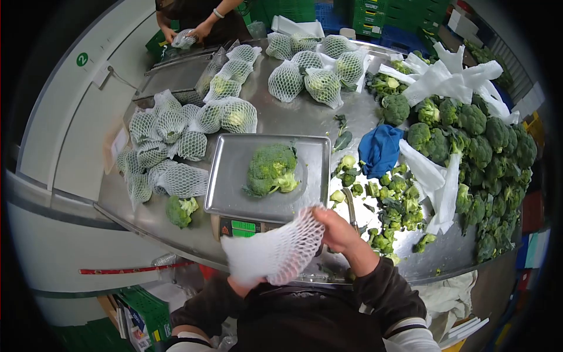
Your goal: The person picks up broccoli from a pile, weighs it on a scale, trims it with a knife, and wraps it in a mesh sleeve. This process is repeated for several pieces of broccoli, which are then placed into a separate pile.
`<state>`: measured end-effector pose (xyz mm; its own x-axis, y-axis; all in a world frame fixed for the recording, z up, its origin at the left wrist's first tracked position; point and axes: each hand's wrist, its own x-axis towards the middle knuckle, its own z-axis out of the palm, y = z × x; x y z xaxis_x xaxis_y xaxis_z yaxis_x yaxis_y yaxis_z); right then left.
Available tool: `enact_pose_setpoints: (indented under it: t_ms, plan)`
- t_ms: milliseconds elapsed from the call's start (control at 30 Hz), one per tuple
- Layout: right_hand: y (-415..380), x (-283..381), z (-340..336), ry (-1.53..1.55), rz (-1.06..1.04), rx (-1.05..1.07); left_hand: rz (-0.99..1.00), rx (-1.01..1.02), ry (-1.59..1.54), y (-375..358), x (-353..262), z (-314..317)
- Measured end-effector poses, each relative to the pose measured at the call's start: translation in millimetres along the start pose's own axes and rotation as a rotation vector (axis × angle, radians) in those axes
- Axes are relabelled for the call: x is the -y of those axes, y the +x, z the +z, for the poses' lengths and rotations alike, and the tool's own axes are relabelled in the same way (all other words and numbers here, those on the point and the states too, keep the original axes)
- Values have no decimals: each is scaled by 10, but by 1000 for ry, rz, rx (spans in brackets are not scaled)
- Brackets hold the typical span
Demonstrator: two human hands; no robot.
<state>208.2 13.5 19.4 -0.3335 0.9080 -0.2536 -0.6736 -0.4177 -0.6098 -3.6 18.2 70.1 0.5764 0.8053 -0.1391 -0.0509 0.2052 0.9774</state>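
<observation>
A white foam net sleeve (275,249) is stretched out low in front of me, near the table's front edge. My right hand (335,227) is closed on its right rim. My left hand (243,286) is mostly covered by the sleeve; only a strip near the wrist shows, and its fingers are hidden. Beyond the sleeve, a head of broccoli (271,167) lies on the metal pan (231,176) of a scale with a lit green display (243,227). Another broccoli head (180,211) rests on the table left of the scale.
Several netted broccoli heads (167,126) cover the left and back of the metal table (270,123). On the right are a broccoli pile (469,135), spare nets (451,82), a blue cloth (380,149), trimmings (396,205) and a knife (350,208). A co-worker's hands (193,32) hold a netted item.
</observation>
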Motion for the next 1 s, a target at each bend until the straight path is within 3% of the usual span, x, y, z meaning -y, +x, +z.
enact_pose_setpoints:
  t_ms: [67,100,167,200,233,300,333,400,433,467,533,567,600,667,700,767,800,867,933,1000]
  plan:
    - [89,29,31,128,82,-51,-646,-127,-1095,88,317,-102]
    - [138,73,34,126,77,-50,-645,-123,-1092,179,369,-230]
    - [260,221,22,-564,25,-108,-465,-219,241,445,367,-629]
    - [380,276,-40,-959,-270,-213,-379,-443,224,568,446,-828]
    - [463,378,14,-1010,-364,-364,-240,-550,265,709,486,-985]
    - [751,399,33,-1078,-628,-544,54,-550,201,1015,622,-1238]
    - [915,385,1,-1073,-635,-553,57,-540,207,1144,549,-1243]
    - [1160,379,-29,-1226,-750,-810,-194,-523,-211,1370,428,-1171]
    - [1169,378,-26,-1119,-576,-702,-76,-455,-362,1402,396,-1048]
    - [1122,378,-43,-1115,-580,-709,-76,-448,-358,1390,394,-1040]
    - [808,500,149,-1033,-763,-448,109,-411,-354,1311,451,-1034]
    - [594,564,240,-1050,-809,-348,132,-307,-587,1194,363,-966]
    - [359,618,323,-1049,-792,-357,170,-119,-609,1088,383,-995]
    - [-11,661,409,-905,-406,-91,212,-68,-510,882,53,-529]
    - [-84,615,380,-776,-270,-99,197,-76,-516,799,81,-424]
    - [-136,525,242,-362,32,-194,-393,-71,-893,583,191,-235]
    - [-168,490,194,78,65,-214,-395,-72,-893,535,266,-133]
    - [-249,380,21,293,87,-241,-577,-84,-1129,509,401,68]
    - [-364,306,29,369,85,-336,-564,-120,-1124,454,257,256]
    - [-453,182,17,441,92,-413,-337,-133,-939,346,263,288]
